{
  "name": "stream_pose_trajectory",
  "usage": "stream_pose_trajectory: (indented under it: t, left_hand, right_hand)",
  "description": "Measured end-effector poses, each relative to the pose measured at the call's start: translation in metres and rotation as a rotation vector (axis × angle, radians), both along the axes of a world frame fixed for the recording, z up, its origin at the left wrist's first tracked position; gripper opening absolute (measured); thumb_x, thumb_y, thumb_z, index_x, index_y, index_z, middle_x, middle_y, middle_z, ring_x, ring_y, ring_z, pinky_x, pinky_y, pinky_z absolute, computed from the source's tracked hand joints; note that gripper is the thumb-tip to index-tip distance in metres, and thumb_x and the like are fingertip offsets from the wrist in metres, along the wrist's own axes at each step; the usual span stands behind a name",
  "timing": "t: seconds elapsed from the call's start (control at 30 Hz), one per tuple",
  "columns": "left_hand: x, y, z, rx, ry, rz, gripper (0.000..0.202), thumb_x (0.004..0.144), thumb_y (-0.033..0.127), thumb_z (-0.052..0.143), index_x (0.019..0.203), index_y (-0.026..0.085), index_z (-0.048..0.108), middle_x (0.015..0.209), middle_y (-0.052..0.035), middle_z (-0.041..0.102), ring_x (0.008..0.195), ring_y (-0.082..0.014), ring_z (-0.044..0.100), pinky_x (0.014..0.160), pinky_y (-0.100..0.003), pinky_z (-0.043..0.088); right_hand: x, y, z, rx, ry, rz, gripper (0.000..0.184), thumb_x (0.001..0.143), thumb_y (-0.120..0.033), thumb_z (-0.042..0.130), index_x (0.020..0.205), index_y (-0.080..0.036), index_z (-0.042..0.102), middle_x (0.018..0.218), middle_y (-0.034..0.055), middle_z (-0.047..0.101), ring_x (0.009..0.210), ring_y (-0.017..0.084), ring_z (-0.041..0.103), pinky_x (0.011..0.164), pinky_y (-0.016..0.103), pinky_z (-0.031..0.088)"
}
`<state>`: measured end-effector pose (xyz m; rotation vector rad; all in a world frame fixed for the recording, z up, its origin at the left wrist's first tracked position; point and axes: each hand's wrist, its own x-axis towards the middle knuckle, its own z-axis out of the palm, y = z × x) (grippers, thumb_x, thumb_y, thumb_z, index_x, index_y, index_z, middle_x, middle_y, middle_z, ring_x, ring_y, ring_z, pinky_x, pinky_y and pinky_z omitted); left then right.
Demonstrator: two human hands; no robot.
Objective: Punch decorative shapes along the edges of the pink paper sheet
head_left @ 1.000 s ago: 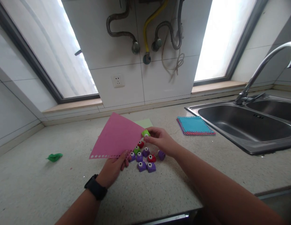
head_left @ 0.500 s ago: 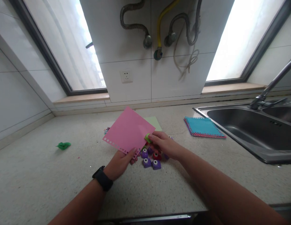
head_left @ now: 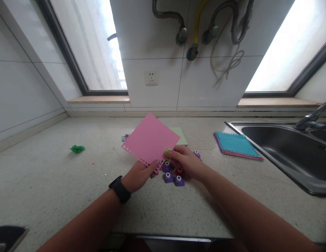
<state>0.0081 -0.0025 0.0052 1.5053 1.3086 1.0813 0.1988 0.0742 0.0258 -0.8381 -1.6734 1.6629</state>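
In the middle of the frame, the pink sheet (head_left: 152,138) is held above the table (head_left: 73,189), tilted, with one corner toward the wall. The left hand (head_left: 140,174) has its fingers closed on the lowest corner, thumb on top, probably because this leaves most of the lower-right edge free. Small holes run along the lower-left edge, and a few are also beside the thumb.

The right hand (head_left: 188,161) has its fingers narrow around a green punch (head_left: 168,152), at the lower-right edge of the sheet. The thumb lies over it, a grip which seems good for squeezing (I cannot tell if the paper is inside its slot).

Just below the hands, purple punches (head_left: 179,181) and a red punch (head_left: 180,172) lie close together, I think to be within easy reach. Behind the sheet is pale green paper (head_left: 180,135), partly hidden, and to its left are small scraps (head_left: 125,137). At right of the frame, a stack (head_left: 237,144) with a blue sheet on top, punched at its borders, lies near the sink (head_left: 278,154), perhaps put apart so that it does not disturb the hands.
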Motion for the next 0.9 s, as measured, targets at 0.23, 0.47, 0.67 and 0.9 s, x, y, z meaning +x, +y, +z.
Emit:
stream_pose_trajectory:
  t: [0.23, 0.47, 0.67, 0.9]
  left_hand:
    - [-0.001, 0.000, -0.002, 0.014, -0.012, -0.014, 0.039, 0.094, 0.050, 0.049, 0.072, 0.019, 0.059, 0.064, 0.0002, 0.057, 0.060, -0.0153, 0.052, 0.062, -0.029, 0.044]
    - [0.000, -0.001, -0.002, 0.028, -0.056, -0.059, 0.039, 0.095, 0.051, 0.049, 0.075, 0.019, 0.057, 0.066, 0.0006, 0.055, 0.062, -0.0147, 0.053, 0.060, -0.028, 0.045]
    - [-0.001, 0.000, -0.001, 0.041, -0.032, -0.053, 0.041, 0.094, 0.054, 0.048, 0.076, 0.019, 0.058, 0.066, -0.0001, 0.056, 0.062, -0.0148, 0.054, 0.059, -0.028, 0.046]
    - [0.000, 0.000, 0.001, 0.037, -0.009, -0.042, 0.040, 0.093, 0.053, 0.049, 0.075, 0.019, 0.059, 0.065, -0.0002, 0.057, 0.060, -0.0144, 0.052, 0.058, -0.028, 0.045]
  right_hand:
    - [-0.006, -0.004, -0.001, -0.007, -0.015, 0.030, 0.032, 0.083, -0.048, 0.069, 0.080, -0.017, 0.063, 0.052, -0.0066, 0.042, 0.040, 0.006, 0.033, 0.038, 0.020, 0.024]
    - [-0.007, -0.005, -0.003, 0.009, 0.005, 0.081, 0.031, 0.084, -0.047, 0.070, 0.081, -0.016, 0.063, 0.052, -0.0076, 0.040, 0.041, 0.006, 0.030, 0.038, 0.021, 0.020]
    - [-0.010, -0.006, -0.003, -0.015, 0.021, 0.100, 0.030, 0.083, -0.046, 0.070, 0.083, -0.016, 0.065, 0.055, -0.0054, 0.045, 0.043, 0.006, 0.030, 0.040, 0.022, 0.018]
    - [-0.012, -0.008, -0.001, -0.004, 0.029, 0.104, 0.028, 0.084, -0.043, 0.070, 0.075, -0.017, 0.063, 0.053, -0.0046, 0.046, 0.043, 0.007, 0.033, 0.039, 0.023, 0.020]
